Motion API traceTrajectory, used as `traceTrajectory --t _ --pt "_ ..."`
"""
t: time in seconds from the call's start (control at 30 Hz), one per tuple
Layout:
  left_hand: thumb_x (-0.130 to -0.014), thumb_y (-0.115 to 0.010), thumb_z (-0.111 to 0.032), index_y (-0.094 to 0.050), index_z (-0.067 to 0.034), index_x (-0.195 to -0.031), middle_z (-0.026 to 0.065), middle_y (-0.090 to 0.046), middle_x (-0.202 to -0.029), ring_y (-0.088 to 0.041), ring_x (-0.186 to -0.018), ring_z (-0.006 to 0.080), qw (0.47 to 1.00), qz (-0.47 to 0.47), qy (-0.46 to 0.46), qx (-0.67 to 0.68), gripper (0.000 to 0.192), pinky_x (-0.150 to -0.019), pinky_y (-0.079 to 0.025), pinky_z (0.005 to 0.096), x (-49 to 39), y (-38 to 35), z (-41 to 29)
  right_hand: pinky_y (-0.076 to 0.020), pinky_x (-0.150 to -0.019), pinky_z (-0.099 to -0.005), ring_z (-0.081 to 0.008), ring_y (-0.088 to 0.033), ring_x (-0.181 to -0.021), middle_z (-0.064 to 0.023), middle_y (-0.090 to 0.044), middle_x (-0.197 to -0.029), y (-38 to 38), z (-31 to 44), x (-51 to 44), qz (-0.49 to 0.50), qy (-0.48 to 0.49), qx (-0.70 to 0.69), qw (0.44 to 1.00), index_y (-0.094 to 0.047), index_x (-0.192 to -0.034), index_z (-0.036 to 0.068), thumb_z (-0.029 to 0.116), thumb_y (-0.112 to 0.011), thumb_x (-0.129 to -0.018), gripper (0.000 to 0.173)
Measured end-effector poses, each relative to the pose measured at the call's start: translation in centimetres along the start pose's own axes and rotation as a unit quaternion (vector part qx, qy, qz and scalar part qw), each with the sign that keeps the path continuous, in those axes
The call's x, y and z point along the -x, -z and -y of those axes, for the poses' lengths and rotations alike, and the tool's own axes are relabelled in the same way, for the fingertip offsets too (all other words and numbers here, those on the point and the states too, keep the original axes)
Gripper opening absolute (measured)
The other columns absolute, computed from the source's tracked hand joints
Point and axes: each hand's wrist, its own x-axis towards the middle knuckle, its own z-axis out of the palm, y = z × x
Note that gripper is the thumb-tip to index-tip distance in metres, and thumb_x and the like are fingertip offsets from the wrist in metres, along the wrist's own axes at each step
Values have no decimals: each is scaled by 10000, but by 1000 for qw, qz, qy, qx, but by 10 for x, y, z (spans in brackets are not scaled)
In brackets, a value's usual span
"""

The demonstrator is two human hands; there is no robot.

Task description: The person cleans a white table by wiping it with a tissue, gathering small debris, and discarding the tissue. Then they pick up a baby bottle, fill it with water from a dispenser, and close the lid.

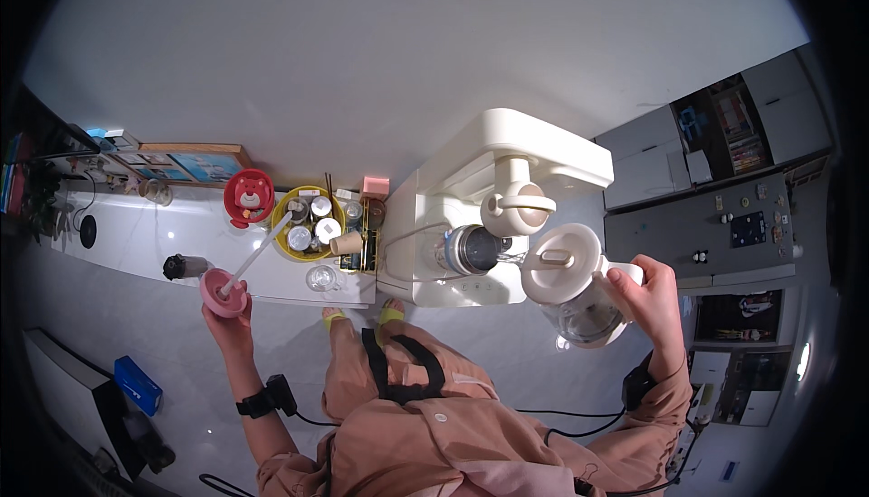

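Note:
My left hand [231,324] holds a pink cup lid [216,297] with a long whitish straw [261,252] sticking out of it. In my right hand [648,297] is the handle of a glass kettle [577,317] with a cream lid [560,263]. The kettle is tilted to the left, and clear water [510,259] runs from it toward an open tumbler [451,250]. That tumbler has a metal rim and a dark interior. It stands on the cream countertop machine [536,140], below its round spout part [519,210]. The water level inside the tumbler cannot be made out.
On the white counter [136,239] left of the machine are a yellow basket [280,242] of jars, a red bear-shaped container [249,198], a glass mug [322,278] and a dark-capped bottle [185,267]. A paper cup [347,244] lies tilted by a rack. Cables hang near both arms.

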Motion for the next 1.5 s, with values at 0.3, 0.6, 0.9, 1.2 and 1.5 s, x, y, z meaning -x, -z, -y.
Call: traceTrajectory --t 0.3,0.6,0.9,1.2,1.5 --pt "-984 -358 -403 -449 -124 -1330 90 -568 -1232 -605 -1093 272 1000 11 0 7 454 -843 -541 358 3 -1 -1 -358 -478 -227 -42 -457 -560 -3 -538 -582 -21 -57 4 -10 26 -165 986 -545 -685 -7 332 -715 -845 412" --pt "-977 -369 -397 -444 -118 -1330 100 -547 -1264 -608 -1087 279 1000 23 -16 -15 456 -808 -547 350 15 -33 -12 -308 -477 -247 -85 -414 -511 13 -457 -579 -146 -190 -14 -206 -37 -524 826 -464 -647 107 400 -485 -874 371" --pt "-970 -395 -399 -440 -116 -1339 123 -532 -1287 -590 -1113 305 999 19 -38 -20 467 -822 -549 385 41 -64 -14 -327 -466 -260 -102 -418 -519 -15 -463 -608 -266 -242 -67 -307 -86 -595 738 -460 -650 71 242 -425 -840 258" --pt "-959 -429 -423 -454 -108 -1329 139 -555 -1260 -585 -1111 339 994 1 -103 -47 487 -859 -529 400 80 -67 -12 -308 -463 -260 -95 -412 -522 -14 -442 -584 -308 -267 -110 -295 -67 -512 804 -453 -653 65 323 -411 -887 351" --pt "-968 -422 -394 -452 -102 -1329 132 -528 -1288 -563 -1140 324 991 12 -117 -65 465 -868 -519 400 91 -87 7 -355 -500 -348 -169 -445 -560 -37 -409 -568 -285 -311 -150 -206 117 -372 897 -423 -648 21 460 -399 -912 513"
